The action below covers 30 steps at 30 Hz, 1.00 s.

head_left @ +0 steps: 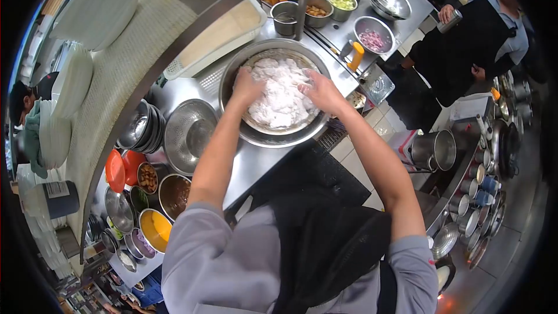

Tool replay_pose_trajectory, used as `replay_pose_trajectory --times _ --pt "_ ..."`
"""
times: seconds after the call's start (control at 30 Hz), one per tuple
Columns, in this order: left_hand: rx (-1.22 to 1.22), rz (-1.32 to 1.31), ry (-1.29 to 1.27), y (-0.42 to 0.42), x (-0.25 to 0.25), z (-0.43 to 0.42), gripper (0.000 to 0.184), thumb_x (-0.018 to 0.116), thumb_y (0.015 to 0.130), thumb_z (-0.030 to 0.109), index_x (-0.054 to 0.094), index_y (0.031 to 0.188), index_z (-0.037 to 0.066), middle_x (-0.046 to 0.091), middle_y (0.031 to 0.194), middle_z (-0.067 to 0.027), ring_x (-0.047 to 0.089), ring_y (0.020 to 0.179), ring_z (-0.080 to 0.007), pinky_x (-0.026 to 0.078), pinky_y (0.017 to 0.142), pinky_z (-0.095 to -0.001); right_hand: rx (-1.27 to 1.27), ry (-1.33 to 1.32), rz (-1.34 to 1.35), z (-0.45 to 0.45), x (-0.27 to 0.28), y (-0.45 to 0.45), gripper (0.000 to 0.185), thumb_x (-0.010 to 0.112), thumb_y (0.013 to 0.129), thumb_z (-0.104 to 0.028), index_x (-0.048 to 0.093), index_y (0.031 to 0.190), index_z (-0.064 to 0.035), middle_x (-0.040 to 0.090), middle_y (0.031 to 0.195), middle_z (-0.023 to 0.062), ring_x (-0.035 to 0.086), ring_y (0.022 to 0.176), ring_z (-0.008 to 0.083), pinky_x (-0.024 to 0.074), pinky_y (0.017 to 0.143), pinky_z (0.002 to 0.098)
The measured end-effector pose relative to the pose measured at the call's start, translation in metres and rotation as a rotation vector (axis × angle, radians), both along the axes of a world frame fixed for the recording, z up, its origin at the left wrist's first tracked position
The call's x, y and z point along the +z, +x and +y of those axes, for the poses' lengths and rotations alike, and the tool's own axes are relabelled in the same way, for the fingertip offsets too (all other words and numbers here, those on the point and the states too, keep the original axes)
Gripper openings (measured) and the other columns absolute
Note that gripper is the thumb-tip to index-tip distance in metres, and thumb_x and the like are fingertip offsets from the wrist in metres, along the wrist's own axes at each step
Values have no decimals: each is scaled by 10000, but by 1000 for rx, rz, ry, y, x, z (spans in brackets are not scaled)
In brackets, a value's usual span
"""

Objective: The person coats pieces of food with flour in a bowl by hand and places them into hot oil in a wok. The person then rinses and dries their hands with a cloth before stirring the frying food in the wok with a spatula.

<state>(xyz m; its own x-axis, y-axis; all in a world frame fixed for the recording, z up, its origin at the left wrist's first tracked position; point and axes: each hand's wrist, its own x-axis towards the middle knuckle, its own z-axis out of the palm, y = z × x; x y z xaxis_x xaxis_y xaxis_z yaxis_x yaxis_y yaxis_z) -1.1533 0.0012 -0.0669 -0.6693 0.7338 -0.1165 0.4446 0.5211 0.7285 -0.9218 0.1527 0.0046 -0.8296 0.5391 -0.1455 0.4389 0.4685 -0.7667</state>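
A heap of white, flour-coated pieces (pixel 280 96) fills a wide steel bowl (pixel 266 140) on the counter in front of me. What lies under the coating cannot be made out. My left hand (pixel 248 88) rests against the left side of the heap, its fingertips partly hidden in the flour. On the opposite side, my right hand (pixel 322 94) touches the heap with its fingers apart and dusted white. A perforated steel colander (pixel 190 136) stands on the counter to the left of the bowl.
A white plastic crate (pixel 226 29) sits behind the bowl, below a metal shelf with stacked white dishes (pixel 99 9). Steel containers of chopped food (pixel 343 1) stand at the back. A yellow-handled tool (pixel 356 56) lies right. A co-worker in a black apron (pixel 465 46) stands beyond.
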Motion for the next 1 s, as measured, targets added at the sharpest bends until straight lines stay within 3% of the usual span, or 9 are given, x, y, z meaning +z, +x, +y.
replay_pose_trajectory --times 0.07,0.3,0.47,0.5,0.6,0.63,0.73,0.77,1.0 --pt "128 173 -140 20 -13 18 872 752 843 284 289 1456 -128 436 1419 -391 461 1348 -459 364 1146 -425 -46 -6 -62 6 -37 -33 736 616 960 -463 424 1458 43 510 1429 303 527 1306 431 393 1119 449" --pt "330 -299 -50 25 -5 8 830 665 931 386 231 1444 -102 449 1421 -367 498 1327 -420 385 1117 -397 -142 -285 -133 20 -78 -80 935 531 934 -667 337 1509 45 488 1447 319 477 1362 427 368 1140 424" --pt "429 -834 84 23 -25 16 932 659 946 464 124 1496 -64 487 1396 -299 578 1230 -360 525 936 -502 -226 -797 -7 10 -72 -83 970 724 859 -594 341 1531 -9 500 1448 226 534 1305 333 407 1104 460" --pt "435 -1034 194 26 -20 21 1143 680 929 498 -136 1538 -22 450 1424 -304 609 1181 -374 575 866 -521 -232 -870 -9 9 -69 -83 979 744 850 -581 337 1533 -9 494 1451 218 533 1301 326 413 1098 466" --pt "322 -1103 168 35 3 21 1345 726 830 618 -257 1534 28 249 1546 -350 516 1293 -431 531 950 -555 -128 -832 -19 12 -73 -88 977 744 846 -587 349 1516 4 490 1453 223 554 1266 325 445 1067 454" --pt "344 -1125 113 30 7 22 1352 768 841 530 -297 1521 47 304 1515 -342 563 1241 -414 588 859 -513 -352 -742 -46 6 -76 -94 864 799 837 -474 425 1453 1 554 1381 199 598 1184 277 498 993 421" --pt "161 -1046 211 26 3 18 1284 801 861 343 -249 1541 51 358 1478 -332 602 1186 -398 606 824 -484 -175 -693 36 3 -37 -85 714 830 830 -304 487 1378 0 622 1276 172 622 1117 235 519 946 380" --pt "164 -1006 248 24 8 20 1136 796 857 172 -71 1576 20 452 1413 -301 635 1135 -363 605 844 -445 -104 -664 89 12 -56 -86 602 813 825 -174 527 1321 12 656 1204 157 635 1080 205 532 914 350" --pt "-19 -341 132 19 5 -11 615 748 894 156 460 1398 -48 636 1258 -193 639 1091 -236 527 925 -340 282 -202 73 32 -27 -55 408 726 866 -84 620 1249 5 704 1143 185 649 1106 266 486 1003 355"
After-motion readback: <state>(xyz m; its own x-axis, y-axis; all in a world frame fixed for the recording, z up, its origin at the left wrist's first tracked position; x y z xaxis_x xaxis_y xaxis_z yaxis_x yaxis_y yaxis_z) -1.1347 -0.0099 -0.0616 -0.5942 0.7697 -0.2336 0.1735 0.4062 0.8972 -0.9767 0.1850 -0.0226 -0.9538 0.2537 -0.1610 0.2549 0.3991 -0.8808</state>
